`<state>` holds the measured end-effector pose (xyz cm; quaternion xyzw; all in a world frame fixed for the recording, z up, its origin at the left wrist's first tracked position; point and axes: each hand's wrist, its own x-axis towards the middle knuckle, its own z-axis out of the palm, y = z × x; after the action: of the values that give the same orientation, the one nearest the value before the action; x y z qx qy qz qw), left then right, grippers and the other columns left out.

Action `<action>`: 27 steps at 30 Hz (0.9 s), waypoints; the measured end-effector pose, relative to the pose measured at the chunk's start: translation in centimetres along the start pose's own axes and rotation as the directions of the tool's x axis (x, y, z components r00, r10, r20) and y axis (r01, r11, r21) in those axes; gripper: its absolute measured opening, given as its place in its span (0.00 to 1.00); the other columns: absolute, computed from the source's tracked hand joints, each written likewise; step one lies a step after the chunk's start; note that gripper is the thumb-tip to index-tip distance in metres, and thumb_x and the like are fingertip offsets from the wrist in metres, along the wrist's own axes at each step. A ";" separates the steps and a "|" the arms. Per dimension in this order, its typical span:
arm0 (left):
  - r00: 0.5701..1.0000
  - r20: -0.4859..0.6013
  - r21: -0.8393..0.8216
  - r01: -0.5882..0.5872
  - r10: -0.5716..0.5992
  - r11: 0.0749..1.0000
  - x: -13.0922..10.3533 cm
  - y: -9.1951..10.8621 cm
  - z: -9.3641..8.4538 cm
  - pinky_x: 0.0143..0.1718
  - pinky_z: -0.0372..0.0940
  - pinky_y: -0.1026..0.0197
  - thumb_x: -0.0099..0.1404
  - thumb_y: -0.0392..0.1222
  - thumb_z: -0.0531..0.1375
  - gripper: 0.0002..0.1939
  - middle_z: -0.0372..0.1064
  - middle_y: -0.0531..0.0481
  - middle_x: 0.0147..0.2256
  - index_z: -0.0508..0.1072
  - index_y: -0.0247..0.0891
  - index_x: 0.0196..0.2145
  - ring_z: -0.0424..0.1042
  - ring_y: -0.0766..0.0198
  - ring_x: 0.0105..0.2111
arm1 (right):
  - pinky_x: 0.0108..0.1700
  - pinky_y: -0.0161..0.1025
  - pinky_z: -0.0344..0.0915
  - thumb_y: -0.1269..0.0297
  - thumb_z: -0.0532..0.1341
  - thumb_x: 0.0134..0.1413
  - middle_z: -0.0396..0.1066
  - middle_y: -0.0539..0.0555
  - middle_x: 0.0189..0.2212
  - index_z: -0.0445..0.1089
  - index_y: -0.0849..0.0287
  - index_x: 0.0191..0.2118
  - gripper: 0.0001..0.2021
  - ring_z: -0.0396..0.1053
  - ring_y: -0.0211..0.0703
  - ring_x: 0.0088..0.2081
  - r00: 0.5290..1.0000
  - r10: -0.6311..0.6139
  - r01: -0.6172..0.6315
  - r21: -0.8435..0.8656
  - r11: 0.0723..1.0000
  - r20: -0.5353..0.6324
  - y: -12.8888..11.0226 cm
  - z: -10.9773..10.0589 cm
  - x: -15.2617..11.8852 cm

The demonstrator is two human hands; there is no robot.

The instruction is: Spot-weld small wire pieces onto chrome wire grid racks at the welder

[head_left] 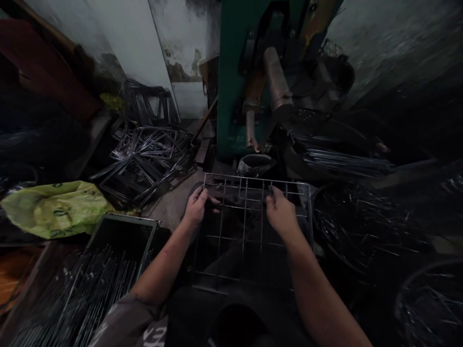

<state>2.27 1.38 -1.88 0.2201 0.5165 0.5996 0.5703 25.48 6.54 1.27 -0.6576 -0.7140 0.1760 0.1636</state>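
A rectangular wire grid (245, 226) of thin metal rods is held in front of me, over my lap. My left hand (197, 206) is closed on its left side near the far corner, with the fingers partly behind the wires. On the right part of the grid, my right hand (280, 208) grips the wires near the far edge, its thumb on top. Just past the far edge stands the green machine (231, 106), with copper-coloured electrode arms (278, 82) reaching out above. The near part of the grid fades into shadow.
Wire frames (144, 154) lie piled on the floor at left. A yellow-green plastic bag (61, 207) rests by a dark crate (119, 231), near many metal rods (79, 289). Containers of wire pieces (365, 226) stand at right. A dark bowl-like container (255, 165) sits below the electrodes.
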 end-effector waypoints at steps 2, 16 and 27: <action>1.000 0.002 -0.003 -0.002 0.002 1.000 -0.1 0.0 0.0 0.21 0.68 0.61 0.55 0.56 0.63 0.29 0.71 0.53 0.22 0.59 0.36 0.46 0.72 0.62 0.21 | 0.44 0.47 0.66 0.65 0.45 0.58 0.71 0.66 0.43 0.61 0.72 0.58 0.25 0.71 0.55 0.41 1.000 -0.005 0.006 -0.041 0.999 0.017 -0.2 -0.1 -0.2; 0.996 0.042 0.002 -0.077 0.076 0.997 -0.5 0.4 0.0 0.20 0.69 0.63 0.55 0.57 0.62 0.26 0.72 0.52 0.22 0.60 0.36 0.42 0.73 0.61 0.21 | 0.39 0.43 0.65 0.68 0.47 0.60 0.72 0.65 0.32 0.55 0.75 0.61 0.25 0.72 0.53 0.34 0.990 0.123 -0.090 -0.352 0.932 0.074 -3.3 -2.2 -1.2; 0.996 0.030 0.003 -0.081 0.081 0.997 -1.3 1.3 0.4 0.19 0.68 0.62 0.54 0.57 0.62 0.25 0.72 0.52 0.21 0.61 0.36 0.40 0.70 0.64 0.17 | 0.45 0.43 0.65 0.68 0.46 0.58 0.71 0.65 0.43 0.60 0.71 0.58 0.24 0.71 0.52 0.40 1.000 0.000 0.003 -0.125 0.992 0.031 -1.4 -1.1 -0.1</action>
<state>2.29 0.60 -0.18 0.2509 0.4998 0.6180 0.5526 24.78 6.42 2.93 -0.6632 -0.7266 0.1410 0.1112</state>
